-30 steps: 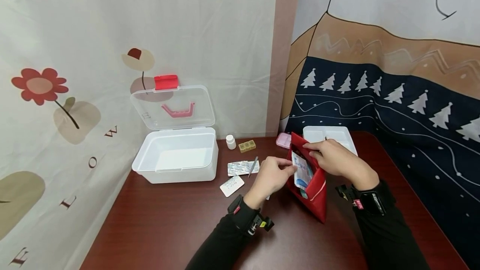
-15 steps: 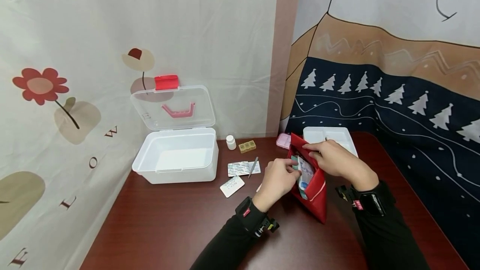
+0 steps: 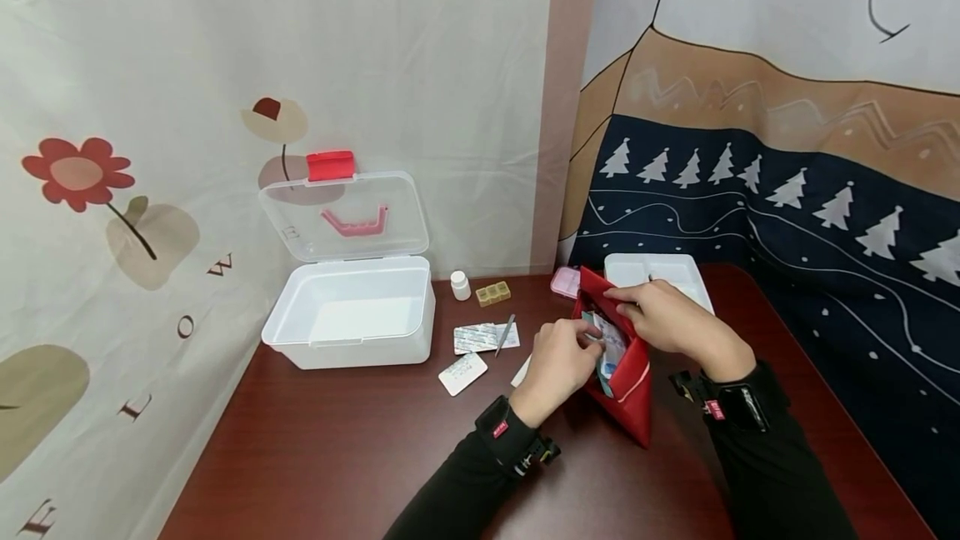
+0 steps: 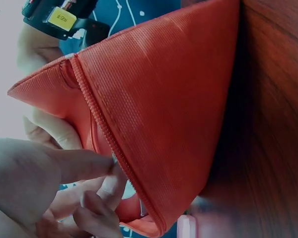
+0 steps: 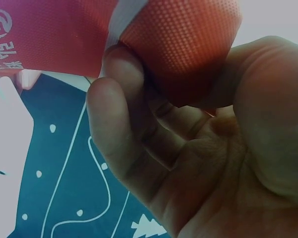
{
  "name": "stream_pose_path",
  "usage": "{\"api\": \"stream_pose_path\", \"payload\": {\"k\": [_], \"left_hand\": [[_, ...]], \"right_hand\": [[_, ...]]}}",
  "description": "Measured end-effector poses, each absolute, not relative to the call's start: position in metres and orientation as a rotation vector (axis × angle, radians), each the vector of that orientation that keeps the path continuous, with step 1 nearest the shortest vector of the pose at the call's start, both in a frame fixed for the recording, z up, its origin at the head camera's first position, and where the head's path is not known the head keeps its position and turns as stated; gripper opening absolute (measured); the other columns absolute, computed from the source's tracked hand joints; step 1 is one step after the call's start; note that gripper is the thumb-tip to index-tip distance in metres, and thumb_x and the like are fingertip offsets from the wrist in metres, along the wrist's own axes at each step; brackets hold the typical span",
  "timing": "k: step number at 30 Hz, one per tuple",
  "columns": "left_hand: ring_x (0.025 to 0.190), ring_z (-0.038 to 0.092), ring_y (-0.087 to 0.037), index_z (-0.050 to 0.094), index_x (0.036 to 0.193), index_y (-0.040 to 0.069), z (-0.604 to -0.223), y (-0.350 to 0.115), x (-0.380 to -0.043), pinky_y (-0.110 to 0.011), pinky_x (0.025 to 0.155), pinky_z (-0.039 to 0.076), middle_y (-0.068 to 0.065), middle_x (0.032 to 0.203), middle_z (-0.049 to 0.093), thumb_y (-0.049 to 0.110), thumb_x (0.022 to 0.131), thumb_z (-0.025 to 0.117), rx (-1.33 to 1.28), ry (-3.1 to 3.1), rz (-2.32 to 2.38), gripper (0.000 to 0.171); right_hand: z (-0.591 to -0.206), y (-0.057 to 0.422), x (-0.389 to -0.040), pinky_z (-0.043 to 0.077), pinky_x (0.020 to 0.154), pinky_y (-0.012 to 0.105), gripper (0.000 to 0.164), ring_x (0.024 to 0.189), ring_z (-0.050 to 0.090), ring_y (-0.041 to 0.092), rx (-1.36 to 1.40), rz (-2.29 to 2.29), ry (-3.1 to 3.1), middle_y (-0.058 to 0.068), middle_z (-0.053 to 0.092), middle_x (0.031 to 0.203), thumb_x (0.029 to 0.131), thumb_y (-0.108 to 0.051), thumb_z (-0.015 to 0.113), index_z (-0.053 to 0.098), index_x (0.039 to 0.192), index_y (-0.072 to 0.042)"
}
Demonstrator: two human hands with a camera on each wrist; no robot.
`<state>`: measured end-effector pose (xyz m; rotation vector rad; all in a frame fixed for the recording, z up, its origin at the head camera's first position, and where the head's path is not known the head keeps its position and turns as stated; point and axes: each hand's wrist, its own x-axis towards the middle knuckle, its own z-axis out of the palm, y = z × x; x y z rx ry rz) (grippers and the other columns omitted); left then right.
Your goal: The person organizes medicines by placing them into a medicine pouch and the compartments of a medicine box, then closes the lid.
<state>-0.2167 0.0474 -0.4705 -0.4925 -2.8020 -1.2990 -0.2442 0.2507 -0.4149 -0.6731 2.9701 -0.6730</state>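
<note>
A red zippered pouch [image 3: 636, 398] stands tilted on the table, its mouth spread. My right hand [image 3: 675, 319] grips the far side of that mouth; the right wrist view shows fingers and thumb curled round the red fabric [image 5: 184, 54]. My left hand [image 3: 557, 365] reaches into the opening with bent fingers. Inside lies a white and blue plastic packet [image 3: 613, 350], with a teal edge beside it. In the left wrist view, thumb and forefinger meet at the zipper [image 4: 109, 129] and pinch a packet's edge, mostly hidden by the fingers.
On the table's left an uncovered white plastic box [image 3: 348, 348] has its clear lid [image 3: 345, 219] raised. Between box and pouch lie a white bottle [image 3: 461, 285], a yellow pill case [image 3: 492, 293], blister packs [image 3: 476, 337], tweezers [image 3: 505, 335] and a white card [image 3: 462, 373]. Behind the pouch are a pink case [image 3: 566, 281] and white tray [image 3: 678, 273].
My left hand has moved slightly right and deeper over the pouch's mouth. The packet has shifted within the pouch and shows a teal edge. My right hand has kept its hold.
</note>
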Motion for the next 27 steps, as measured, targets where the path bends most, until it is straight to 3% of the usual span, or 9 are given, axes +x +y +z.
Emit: {"api": "stream_pose_path", "payload": {"k": [6,18,23,27], "left_hand": [[0.080,0.069,-0.008,0.089,0.103,0.018,-0.4738,0.0459,-0.2177,-0.021,0.063,0.048,0.005,0.089,0.084,0.020,0.100,0.078,-0.558,-2.834,-1.117,0.012],[0.085,0.073,-0.009,0.090,0.096,0.025,-0.4789,0.0451,-0.2204,-0.022,0.069,0.052,0.011,0.086,0.082,0.024,0.100,0.080,-0.683,-2.879,-0.832,0.012],[0.087,0.071,-0.010,0.090,0.098,0.026,-0.4800,0.0442,-0.2197,-0.023,0.072,0.053,0.007,0.089,0.079,0.024,0.102,0.077,-0.739,-2.872,-0.779,0.014],[0.089,0.071,-0.009,0.090,0.108,0.024,-0.4742,0.0401,-0.2199,-0.022,0.071,0.052,0.004,0.095,0.079,0.026,0.105,0.074,-0.712,-2.846,-0.855,0.017]], "right_hand": [[-0.4157,0.2510,-0.2444,0.056,0.081,0.042,0.035,0.082,0.064,0.018,-0.674,-0.658,2.981,0.023,0.080,0.120,0.106,-0.006,0.068,0.074,0.140,0.000],[-0.4162,0.2504,-0.2453,0.055,0.079,0.040,0.034,0.082,0.064,0.018,-0.690,-0.673,2.992,0.023,0.080,0.119,0.105,-0.006,0.069,0.075,0.138,-0.001],[-0.4163,0.2504,-0.2449,0.056,0.081,0.042,0.034,0.084,0.065,0.019,-0.699,-0.673,3.002,0.023,0.081,0.120,0.105,-0.005,0.068,0.076,0.137,-0.001],[-0.4154,0.2506,-0.2447,0.056,0.080,0.042,0.033,0.084,0.065,0.019,-0.701,-0.667,3.006,0.023,0.081,0.120,0.105,-0.005,0.068,0.076,0.137,-0.001]]}}
